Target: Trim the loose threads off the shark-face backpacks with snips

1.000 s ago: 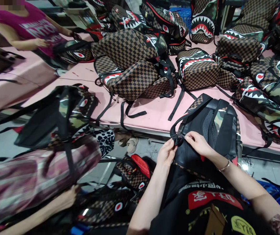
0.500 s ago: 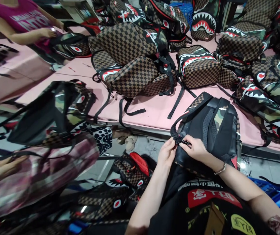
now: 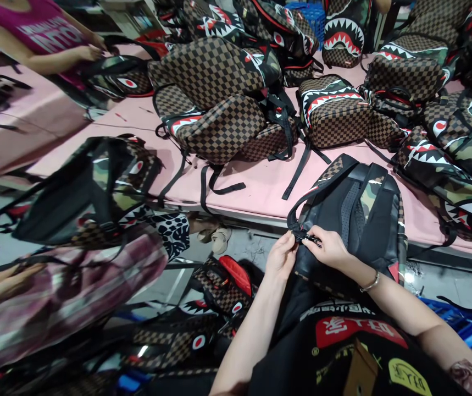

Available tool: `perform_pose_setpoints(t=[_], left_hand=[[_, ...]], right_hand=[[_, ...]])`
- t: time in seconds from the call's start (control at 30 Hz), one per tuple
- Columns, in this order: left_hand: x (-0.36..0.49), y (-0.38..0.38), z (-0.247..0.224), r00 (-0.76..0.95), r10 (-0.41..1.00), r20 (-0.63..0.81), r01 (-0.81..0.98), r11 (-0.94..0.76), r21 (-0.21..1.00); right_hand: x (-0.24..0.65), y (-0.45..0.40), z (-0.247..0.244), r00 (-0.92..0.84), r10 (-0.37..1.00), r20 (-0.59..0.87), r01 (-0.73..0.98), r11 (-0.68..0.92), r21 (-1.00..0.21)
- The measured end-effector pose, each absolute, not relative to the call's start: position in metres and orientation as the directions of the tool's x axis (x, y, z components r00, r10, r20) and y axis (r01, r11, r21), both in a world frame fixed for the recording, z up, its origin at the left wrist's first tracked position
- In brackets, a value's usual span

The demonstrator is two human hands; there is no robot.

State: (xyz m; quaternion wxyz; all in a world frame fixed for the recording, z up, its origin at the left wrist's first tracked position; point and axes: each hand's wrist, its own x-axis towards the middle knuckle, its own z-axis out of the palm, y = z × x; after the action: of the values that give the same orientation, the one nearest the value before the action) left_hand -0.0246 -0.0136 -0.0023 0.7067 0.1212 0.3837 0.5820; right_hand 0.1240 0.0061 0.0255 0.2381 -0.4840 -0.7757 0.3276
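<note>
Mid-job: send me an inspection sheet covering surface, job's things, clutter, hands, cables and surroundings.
Surface: pink-covered table, holding bags.
Job's things: black padded backpack, straps facing up, at the table edge.
Clutter: brown-checkered shark-print bags, crowded on the table.
Hands: left hand pinches the black webbing strap; right hand grips a slim dark item, strap end or tool unclear.
Cables: nothing identifiable.
Surroundings: person in magenta shirt; person in plaid clothing.

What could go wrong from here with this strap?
1. The backpack extends past the edge of the pink table; with the left hand and right hand both at its black strap, it might slip.
2. The right hand holds a slim dark item close to the left; if sharp (too small to tell), it could nick fingers or strap.
</note>
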Motion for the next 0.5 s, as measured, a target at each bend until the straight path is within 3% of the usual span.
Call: perform_pose_setpoints(t=[0.37, 0.5], left_hand=[[-0.033, -0.009, -0.003, 0.007, 0.880, -0.474, -0.598, 0.384, 0.704], [-0.044, -0.008, -0.004, -0.009, 0.862, -0.506, -0.457, 0.447, 0.769]], right_hand=[[0.124, 0.012, 0.019, -0.376, 0.925, 0.048, 0.484, 0.241, -0.842], [0.128, 0.015, 0.016, -0.281, 0.960, 0.018, 0.361, 0.123, -0.924]])
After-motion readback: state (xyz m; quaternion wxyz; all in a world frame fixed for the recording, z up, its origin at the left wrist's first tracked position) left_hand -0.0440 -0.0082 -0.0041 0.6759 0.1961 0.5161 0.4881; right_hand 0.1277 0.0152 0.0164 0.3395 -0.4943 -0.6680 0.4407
